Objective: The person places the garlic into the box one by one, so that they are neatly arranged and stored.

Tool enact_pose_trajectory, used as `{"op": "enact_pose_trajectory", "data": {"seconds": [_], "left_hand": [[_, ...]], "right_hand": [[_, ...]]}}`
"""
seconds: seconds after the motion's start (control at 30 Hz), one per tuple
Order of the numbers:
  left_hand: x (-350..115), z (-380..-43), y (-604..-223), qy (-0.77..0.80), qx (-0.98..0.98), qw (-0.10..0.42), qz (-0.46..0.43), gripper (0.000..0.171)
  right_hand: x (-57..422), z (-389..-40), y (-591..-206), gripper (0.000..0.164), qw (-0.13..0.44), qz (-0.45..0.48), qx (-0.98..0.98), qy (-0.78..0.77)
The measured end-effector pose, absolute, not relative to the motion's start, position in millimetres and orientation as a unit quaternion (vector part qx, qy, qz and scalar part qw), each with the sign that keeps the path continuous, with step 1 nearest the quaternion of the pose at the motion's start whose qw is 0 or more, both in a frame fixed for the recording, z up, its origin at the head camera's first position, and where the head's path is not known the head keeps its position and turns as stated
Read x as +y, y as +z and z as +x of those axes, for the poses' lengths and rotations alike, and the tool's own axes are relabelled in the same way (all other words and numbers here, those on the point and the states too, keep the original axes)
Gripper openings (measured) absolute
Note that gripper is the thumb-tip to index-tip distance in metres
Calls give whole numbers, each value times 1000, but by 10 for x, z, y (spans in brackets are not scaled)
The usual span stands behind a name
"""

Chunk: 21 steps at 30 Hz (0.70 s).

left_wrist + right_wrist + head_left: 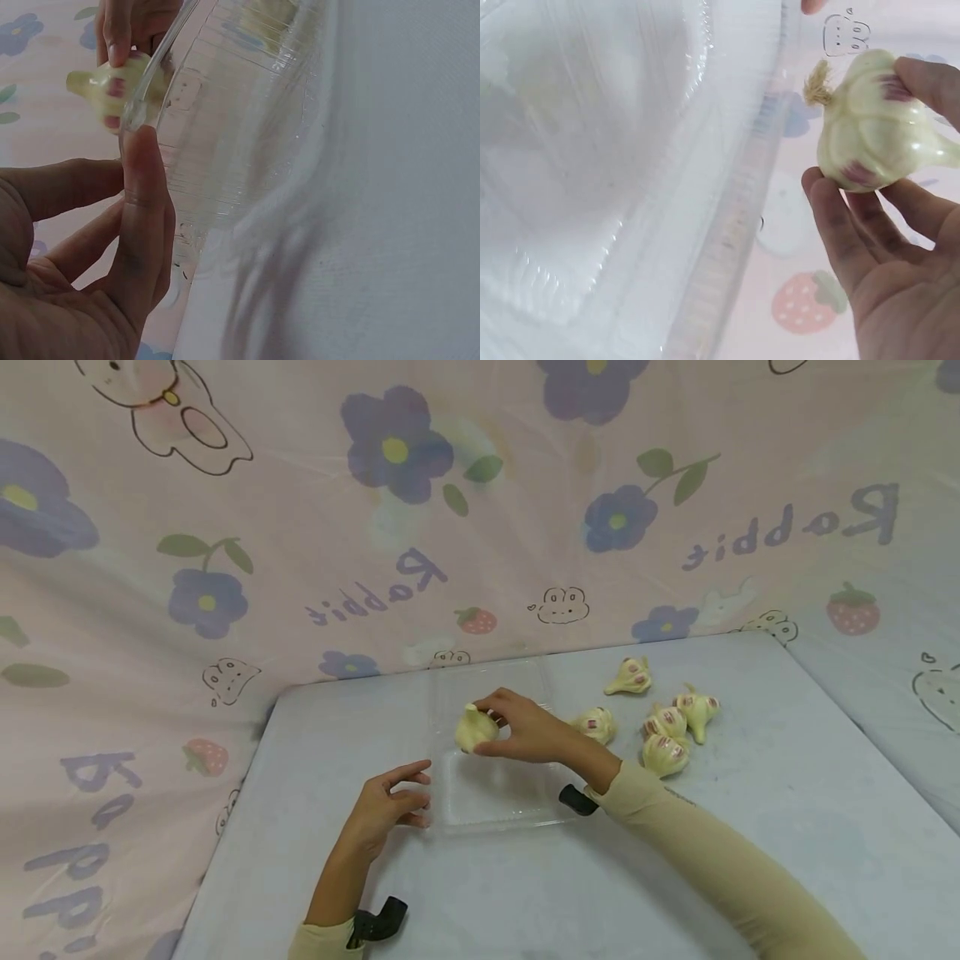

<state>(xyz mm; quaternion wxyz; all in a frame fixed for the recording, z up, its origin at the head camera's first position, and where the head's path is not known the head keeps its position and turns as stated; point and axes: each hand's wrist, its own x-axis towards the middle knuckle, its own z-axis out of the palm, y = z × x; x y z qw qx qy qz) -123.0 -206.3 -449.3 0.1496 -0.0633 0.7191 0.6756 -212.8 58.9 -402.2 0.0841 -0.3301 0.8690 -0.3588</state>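
My right hand (532, 731) pinches a garlic bulb (476, 732) between thumb and fingers, above the clear plastic box (442, 810). In the right wrist view the bulb (870, 127) shows purple patches, a tuft of dry roots and a pale stem. The box lies opened out, one half behind the other. My left hand (382, 810) is at its left side, fingers loosely bent and fingertips right at the rim, as the left wrist view shows of the box (202, 120).
Right of the box lie more garlic bulbs: one close beside it (596, 725), one farther back (630, 677) and several grouped (666, 753). A patterned cloth (525, 527) hangs behind the white table (675, 877). Black wrist mounts (381, 920) are on both forearms.
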Motion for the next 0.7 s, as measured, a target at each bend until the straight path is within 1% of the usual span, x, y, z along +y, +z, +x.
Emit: {"op": "enact_pose_trajectory", "data": {"seconds": [0.1, 0.33, 0.7], "left_hand": [[-2063, -1224, -4492, 673, 721, 152, -62, 54], [-2062, -1234, -4495, 674, 721, 147, -56, 54], [-2069, -1228, -4491, 669, 729, 143, -36, 59]], "right_hand": [[517, -2148, -4048, 67, 94, -340, 866, -354], [390, -2176, -4037, 61, 81, -367, 873, -311], [258, -2204, -4215, 61, 103, -364, 891, -252]]}}
